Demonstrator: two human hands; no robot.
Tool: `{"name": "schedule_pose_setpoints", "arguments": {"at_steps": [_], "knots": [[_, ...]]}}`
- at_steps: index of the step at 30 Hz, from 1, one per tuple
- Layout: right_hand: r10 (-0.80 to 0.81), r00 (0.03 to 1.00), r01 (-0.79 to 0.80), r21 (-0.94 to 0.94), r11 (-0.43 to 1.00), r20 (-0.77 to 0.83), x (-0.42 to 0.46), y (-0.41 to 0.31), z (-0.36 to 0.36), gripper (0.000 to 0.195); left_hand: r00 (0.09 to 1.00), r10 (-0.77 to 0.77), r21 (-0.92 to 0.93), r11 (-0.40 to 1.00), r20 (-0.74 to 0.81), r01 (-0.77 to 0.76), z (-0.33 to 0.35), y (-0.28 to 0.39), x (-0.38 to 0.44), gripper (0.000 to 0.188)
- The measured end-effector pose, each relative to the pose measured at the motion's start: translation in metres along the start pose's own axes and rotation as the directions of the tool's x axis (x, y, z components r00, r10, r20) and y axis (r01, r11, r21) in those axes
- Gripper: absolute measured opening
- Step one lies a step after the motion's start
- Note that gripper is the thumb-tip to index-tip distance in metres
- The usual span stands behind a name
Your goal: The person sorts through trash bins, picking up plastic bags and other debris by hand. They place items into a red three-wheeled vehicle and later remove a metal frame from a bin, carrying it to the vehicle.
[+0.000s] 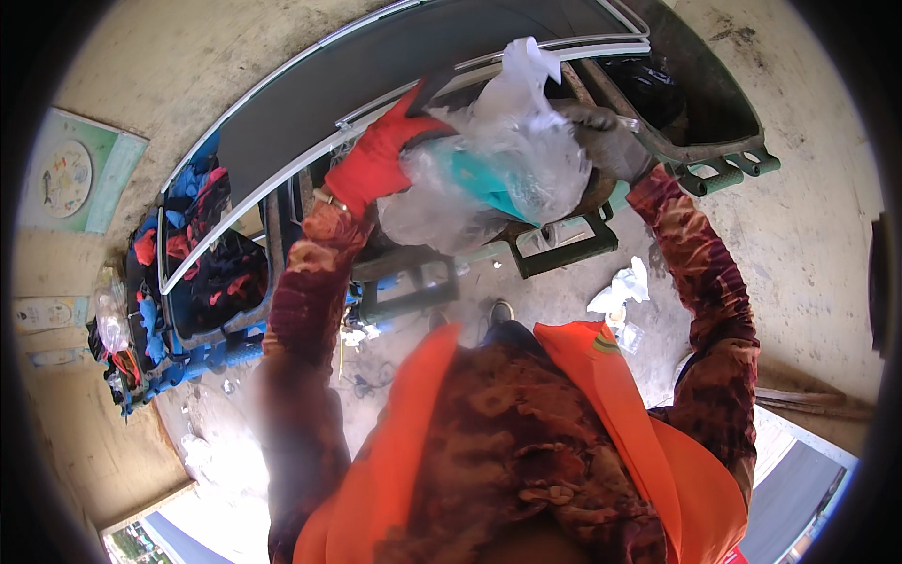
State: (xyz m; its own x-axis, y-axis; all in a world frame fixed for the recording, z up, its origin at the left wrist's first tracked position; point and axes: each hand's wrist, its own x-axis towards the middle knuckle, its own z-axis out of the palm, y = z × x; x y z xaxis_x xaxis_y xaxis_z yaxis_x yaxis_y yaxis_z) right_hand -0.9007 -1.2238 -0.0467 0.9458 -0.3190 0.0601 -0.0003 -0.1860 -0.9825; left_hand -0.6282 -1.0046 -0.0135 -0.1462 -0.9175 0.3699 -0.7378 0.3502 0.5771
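Observation:
My left hand (pixel 377 158), in a red glove, grips the left side of a bundle of clear plastic bags (pixel 486 169) with a teal piece (pixel 486 183) among the film. On the right side of the bundle is my right hand (pixel 609 141), in a grey glove, its fingers closed at the plastic. A white plastic bag (pixel 521 84) stands up at the far side of the bundle. All of this is above an open bin with a green handle (pixel 567 250). Part of the bin's opening is hidden by the plastic.
A dark panel with a white metal frame (pixel 296 92) lies across the bins. An open bin (pixel 705 134) at the right holds black plastic. Blue and red items fill a bin (pixel 225 282) at the left. White litter (pixel 624 289) lies on the floor near my feet.

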Motion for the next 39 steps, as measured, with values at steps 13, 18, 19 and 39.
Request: {"name": "schedule_pose_setpoints", "arguments": {"at_steps": [13,18,19,39], "knots": [[-0.084,0.993,0.074,0.123,0.990,0.077,0.008,-0.054,-0.024,0.048,0.967,-0.211,-0.235,0.956,-0.144,0.174,0.023,-0.030,0.009,0.066],[-0.165,0.950,0.228,-0.228,0.946,0.265,0.022,-0.017,0.013,0.086,0.986,-0.113,-0.113,0.989,-0.125,0.099,0.039,-0.027,0.030,0.062],[-0.202,0.948,0.290,-0.398,0.870,0.248,0.023,-0.014,0.024,0.095,0.976,-0.138,-0.091,0.988,-0.167,0.124,0.044,-0.028,0.035,0.060],[-0.306,0.941,0.211,-0.460,0.862,-0.142,-0.025,0.023,0.002,0.061,0.971,-0.120,-0.461,0.887,-0.207,0.012,0.076,-0.059,0.047,0.052]]}}
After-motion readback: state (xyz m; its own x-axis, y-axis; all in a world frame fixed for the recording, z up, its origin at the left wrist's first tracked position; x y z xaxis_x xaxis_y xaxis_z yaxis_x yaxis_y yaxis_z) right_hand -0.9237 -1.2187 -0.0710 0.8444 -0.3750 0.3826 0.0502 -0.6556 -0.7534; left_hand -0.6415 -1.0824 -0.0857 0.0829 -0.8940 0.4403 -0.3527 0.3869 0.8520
